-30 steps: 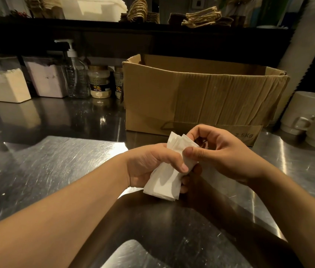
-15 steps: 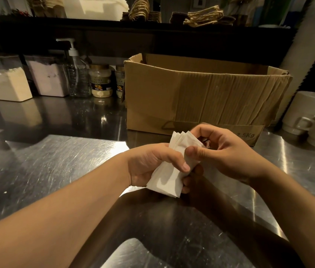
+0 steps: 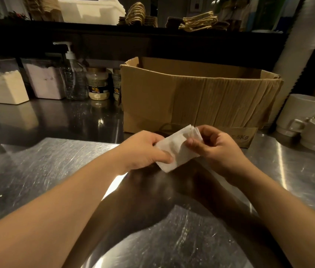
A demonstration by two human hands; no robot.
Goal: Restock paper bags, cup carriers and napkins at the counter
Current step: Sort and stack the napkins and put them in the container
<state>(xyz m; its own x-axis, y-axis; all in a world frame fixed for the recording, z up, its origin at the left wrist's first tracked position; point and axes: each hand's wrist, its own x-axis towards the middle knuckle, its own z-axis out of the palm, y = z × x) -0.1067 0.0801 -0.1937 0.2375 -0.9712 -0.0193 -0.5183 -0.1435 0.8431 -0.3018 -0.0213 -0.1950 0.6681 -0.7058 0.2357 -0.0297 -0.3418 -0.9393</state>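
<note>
White napkin stack [image 3: 176, 149] lies slanted between both hands: left hand [image 3: 143, 149] grips its lower end, right hand [image 3: 212, 146] pinches its upper end.

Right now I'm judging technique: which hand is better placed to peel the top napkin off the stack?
Probably the right hand: its thumb and fingers already pinch the napkins' fanned upper corner, while the left hand grips the lower end, steadying it.
</note>
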